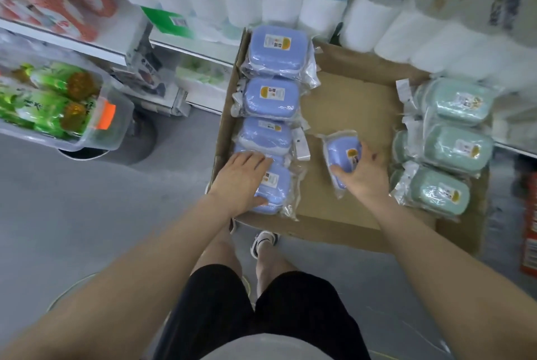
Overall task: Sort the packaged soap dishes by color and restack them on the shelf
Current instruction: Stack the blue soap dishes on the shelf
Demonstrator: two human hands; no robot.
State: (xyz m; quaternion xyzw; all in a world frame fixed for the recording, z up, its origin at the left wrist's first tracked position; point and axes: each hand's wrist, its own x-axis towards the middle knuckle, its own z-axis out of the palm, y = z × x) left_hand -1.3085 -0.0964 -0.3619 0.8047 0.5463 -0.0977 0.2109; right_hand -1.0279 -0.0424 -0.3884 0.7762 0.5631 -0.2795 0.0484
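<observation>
Cardboard tray [343,103] holds blue dishes [271,98] left, green dishes [453,144] right; my left hand [242,178] presses flat there, my right hand [363,176] grips a blue dish [341,153] mid-tray.

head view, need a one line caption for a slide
Right hand grips a blue soap dish over the cardboard tray, left hand rests on the blue row, green ones on the right.

Two dish rows [268,115] [447,150] flanking tray [348,103] sides
</observation>
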